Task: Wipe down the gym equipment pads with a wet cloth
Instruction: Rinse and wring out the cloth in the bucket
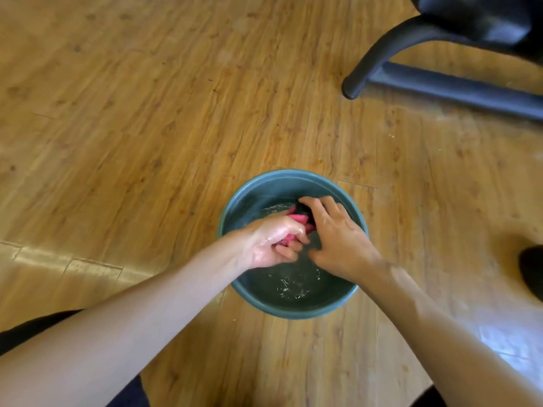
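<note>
Listing from the left edge across.

Item one: a warm-brown, wood-grain plank floor (132, 113) is carrying everything in view.

Item two: the left hand (273, 243), glistening wet, is reaching into the basin. Its fingers are clenching round the near end of a crumpled pink fabric cloth (297, 219).

Item three: that pink cloth is sitting between the two hands, just over the water, inside the basin and toward its far side.

Item four: a round, dark teal plastic basin (249, 198) is standing on the floor and holding shallow clear water (291, 284), which is rippling.

Item five: the right hand (338, 240) is arching over the cloth's far end. Its fingers are bending down round the cloth and seemingly grasping it, though the fingertips are hiding in shadow.

Item six: a black curved metal leg (373, 60) and a grey flat base bar (458, 89) of a gym machine are standing well apart from the basin, at upper right. A black glossy padded part (482, 22) is showing above them.

Item seven: a dark rounded shape (533, 268), possibly a shoe, is poking in at the right edge.

Progress, as judged: the cloth is being wetted or wrung, so preparation is under way. No pad is being wiped yet, and all of the wiping is waiting to be done.
</note>
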### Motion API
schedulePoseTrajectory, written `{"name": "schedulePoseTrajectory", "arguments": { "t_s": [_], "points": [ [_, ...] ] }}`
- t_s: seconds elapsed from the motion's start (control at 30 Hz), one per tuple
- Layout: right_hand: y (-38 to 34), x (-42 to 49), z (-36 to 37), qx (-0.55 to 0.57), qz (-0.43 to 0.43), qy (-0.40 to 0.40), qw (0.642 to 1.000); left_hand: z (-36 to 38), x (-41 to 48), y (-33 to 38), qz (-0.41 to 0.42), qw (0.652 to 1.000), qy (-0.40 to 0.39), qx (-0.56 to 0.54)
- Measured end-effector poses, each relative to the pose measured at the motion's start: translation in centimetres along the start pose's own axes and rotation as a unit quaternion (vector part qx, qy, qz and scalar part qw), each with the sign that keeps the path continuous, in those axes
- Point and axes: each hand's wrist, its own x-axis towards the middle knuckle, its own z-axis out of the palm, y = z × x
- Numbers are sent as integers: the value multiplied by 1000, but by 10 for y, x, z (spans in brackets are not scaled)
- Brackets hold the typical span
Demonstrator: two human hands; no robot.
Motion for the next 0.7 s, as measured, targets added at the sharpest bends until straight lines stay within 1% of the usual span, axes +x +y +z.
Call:
{"name": "schedulePoseTrajectory", "arguments": {
  "t_s": [0.03, 0.13, 0.17, 0.2, 0.27, 0.3, 0.37, 0.43, 0.5, 0.57, 0.6, 0.63, 0.7],
  "points": [
    [1, 4, 10, -9, -31, 8, 999, 2, -2, 2, 0, 999, 1, 37],
    [-3, 10, 32, 14, -104, 123, 987, 1, -7, 3, -9, 987, 25, 161],
    [-5, 10, 34, 21, -124, 149, 981, 2, -9, 3, -13, 979, 32, 202],
    [-8, 8, 34, 25, -129, 152, 980, 2, -10, 3, -15, 970, 37, 239],
    [-10, 3, 35, 13, -101, 136, 985, 6, -11, 4, -10, 947, 55, 316],
    [-9, 2, 34, -7, -84, 116, 990, 9, -10, 4, -3, 933, 71, 352],
    [-13, 0, 27, -46, -33, 65, 996, 16, -7, 1, 18, 895, 120, 430],
    [-18, 2, 20, -105, 17, 15, 994, 22, -6, -6, 54, 824, 177, 536],
    [-23, 3, 16, -138, 49, -21, 989, 24, -8, -15, 118, 740, 212, 628],
    [-25, 5, 12, -125, 86, -52, 987, 23, -6, -22, 183, 647, 231, 704],
    [-26, 5, 9, -103, 109, -78, 986, 23, -5, -22, 211, 607, 231, 731],
    [-23, 7, 8, -77, 128, -112, 982, 23, -6, -21, 231, 580, 226, 748],
    [-15, 9, 5, -19, 140, -155, 978, 19, 0, -21, 263, 563, 208, 756]
  ]
}}
